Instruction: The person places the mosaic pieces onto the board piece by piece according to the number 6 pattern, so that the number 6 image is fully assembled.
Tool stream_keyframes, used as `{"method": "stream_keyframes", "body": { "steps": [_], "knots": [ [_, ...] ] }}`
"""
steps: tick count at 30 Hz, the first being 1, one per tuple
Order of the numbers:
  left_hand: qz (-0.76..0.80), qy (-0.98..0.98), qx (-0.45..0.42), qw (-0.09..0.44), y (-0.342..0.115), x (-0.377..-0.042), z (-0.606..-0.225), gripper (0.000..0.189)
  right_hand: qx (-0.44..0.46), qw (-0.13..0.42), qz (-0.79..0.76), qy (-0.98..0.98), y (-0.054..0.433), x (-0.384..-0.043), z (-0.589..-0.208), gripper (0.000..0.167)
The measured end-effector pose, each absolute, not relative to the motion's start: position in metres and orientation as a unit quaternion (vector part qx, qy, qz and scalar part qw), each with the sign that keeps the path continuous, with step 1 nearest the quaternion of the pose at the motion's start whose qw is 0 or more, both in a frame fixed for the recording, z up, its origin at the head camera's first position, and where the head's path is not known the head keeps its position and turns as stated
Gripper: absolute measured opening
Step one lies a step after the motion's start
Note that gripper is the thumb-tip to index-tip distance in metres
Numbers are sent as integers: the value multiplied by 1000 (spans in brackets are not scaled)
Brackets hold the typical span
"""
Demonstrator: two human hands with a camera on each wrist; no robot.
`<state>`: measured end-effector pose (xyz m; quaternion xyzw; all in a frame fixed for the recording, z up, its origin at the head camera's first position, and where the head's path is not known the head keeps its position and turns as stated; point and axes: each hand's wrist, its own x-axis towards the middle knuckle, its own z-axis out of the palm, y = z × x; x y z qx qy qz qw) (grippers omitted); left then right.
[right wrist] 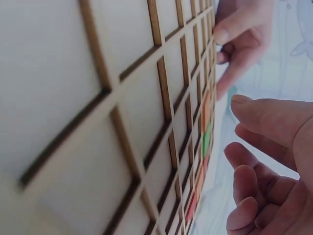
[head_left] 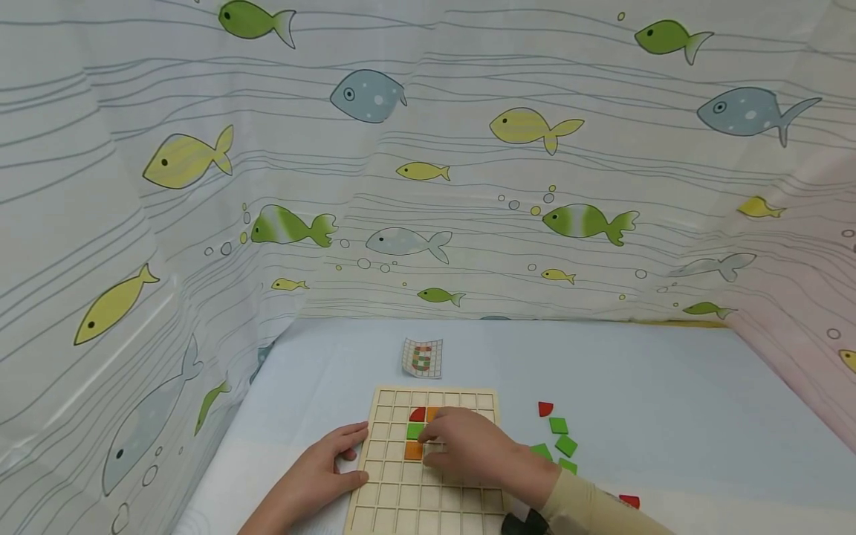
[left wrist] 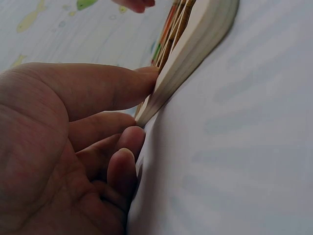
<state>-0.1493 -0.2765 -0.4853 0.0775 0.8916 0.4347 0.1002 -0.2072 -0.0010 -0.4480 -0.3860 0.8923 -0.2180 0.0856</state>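
A pale wooden grid board lies on the table. Against its left edge rest the thumb and fingertips of my left hand, spread apart along the side. Over the board's middle hovers my right hand; the right wrist view shows its thumb apart from loosely bent fingers, with nothing visible between them. Tiles sit in the cells beside it: a red quarter-round, an orange square, a green square and another orange square. The right hand hides some cells.
A small printed pattern card lies behind the board. To the right are loose green squares, a red quarter-round and a red piece by the sleeve. A fish-print curtain encloses the table.
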Motion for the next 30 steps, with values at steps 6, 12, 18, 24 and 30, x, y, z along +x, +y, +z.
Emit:
{"method": "stream_keyframes", "body": {
  "steps": [6, 12, 18, 24, 30],
  "knots": [
    [431, 894, 74, 101, -276, -149, -484, 70, -365, 86, -228, 899, 22, -206, -449, 22],
    [430, 894, 69, 105, -275, -148, -482, 71, -339, 81, -246, 904, 48, -201, -453, 24],
    [431, 894, 66, 107, -275, -148, -481, 71, -320, 76, -269, 905, 71, -195, -450, 25],
    [433, 893, 65, 109, -276, -148, -481, 71, -314, 61, -277, 906, 91, -191, -452, 27],
    [427, 895, 63, 111, -276, -148, -482, 72, -290, 57, -286, 911, 110, -189, -456, 27]
  ]
}}
